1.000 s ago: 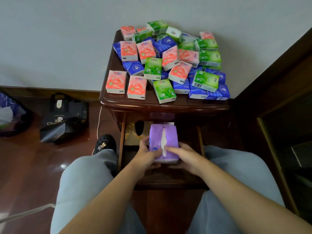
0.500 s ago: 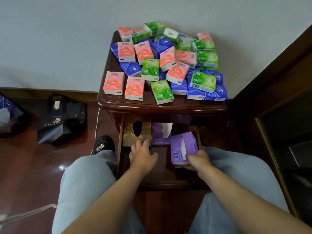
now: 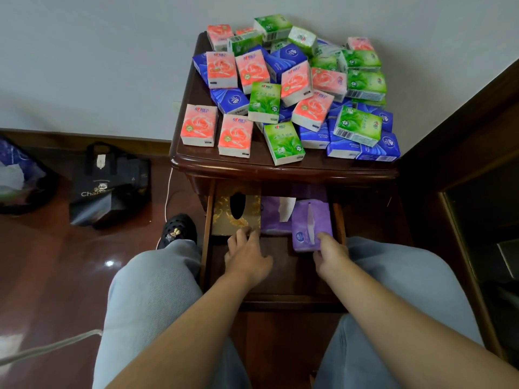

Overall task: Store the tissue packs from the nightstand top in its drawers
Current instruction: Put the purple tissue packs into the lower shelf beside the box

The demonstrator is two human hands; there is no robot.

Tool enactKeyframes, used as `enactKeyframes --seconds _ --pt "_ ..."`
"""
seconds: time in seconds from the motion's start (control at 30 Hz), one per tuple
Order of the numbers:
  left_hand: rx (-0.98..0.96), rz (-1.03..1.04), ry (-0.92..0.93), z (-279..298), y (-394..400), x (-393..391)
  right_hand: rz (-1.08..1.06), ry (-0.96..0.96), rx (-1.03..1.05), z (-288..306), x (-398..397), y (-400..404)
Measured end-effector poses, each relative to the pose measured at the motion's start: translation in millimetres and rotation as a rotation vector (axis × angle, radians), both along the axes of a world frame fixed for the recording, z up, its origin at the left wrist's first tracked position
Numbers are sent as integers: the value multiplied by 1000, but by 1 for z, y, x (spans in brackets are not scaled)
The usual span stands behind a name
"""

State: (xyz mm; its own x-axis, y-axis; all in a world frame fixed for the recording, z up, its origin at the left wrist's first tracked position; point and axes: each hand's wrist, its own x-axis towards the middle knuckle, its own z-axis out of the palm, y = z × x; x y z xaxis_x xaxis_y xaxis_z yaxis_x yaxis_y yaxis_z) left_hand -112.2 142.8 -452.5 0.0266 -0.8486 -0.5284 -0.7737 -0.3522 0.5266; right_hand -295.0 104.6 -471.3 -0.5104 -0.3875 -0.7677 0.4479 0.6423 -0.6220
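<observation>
Tissue packs [image 3: 292, 91]: a loose heap of small pink, green and blue packs covers the top of the nightstand [image 3: 193, 91], several lying across one another; the heap is thickest toward the back and right.
Front row: two pink packs [image 3: 216, 130] lie side by side near the front edge, just left of a green pack [image 3: 283, 143] that sits tilted.
Surface: dark polished wood, bare only along the left side and the front rim.
Drawer [image 3: 280, 276]: pulled open under the top, between the person's knees.
Drawer contents: a gold patterned tissue box [image 3: 224, 211] at the back left, a purple pack with a white sheet sticking out [image 3: 273, 217] in the middle, and a purple tissue pack [image 3: 310, 224] on the right.
Left hand [image 3: 247, 258]: palm down over the drawer floor, fingers relaxed and slightly spread, fingertips touching the front edge of the gold box; it holds nothing.
Right hand [image 3: 331, 256]: at the near end of the right purple pack, a finger on its top and the others curled under or beside that end, gripping it.
Floor: glossy dark red boards, with a black bag [image 3: 109, 186] by the wall, a thin white cable [image 3: 168, 192] and a black shoe [image 3: 178, 230] beside the nightstand.
Legs: pale grey trousers [image 3: 148, 299] either side of the drawer.
</observation>
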Motion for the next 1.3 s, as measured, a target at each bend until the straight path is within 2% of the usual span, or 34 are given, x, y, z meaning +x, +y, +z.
enactKeyframes --seconds 0.1,0.37,0.53,1.0,1.17,1.3 --pt "-6 -7 2 0 0 0 -81 -184 -50 5 0 -4" --pt "-41 6 -43 1 -2 -4 16 -392 -41 -5 2 -12" --pt "-73 13 -88 2 -7 -5 -14 -517 -107 -7 11 -22" --pt "-58 23 -105 7 -19 -2 -113 -580 -213 -16 26 -43" --pt "-78 19 -58 10 -18 3 -24 -544 -175 -9 23 -41" --pt "-184 -5 -13 24 -4 10 100 -503 -86 9 7 -32"
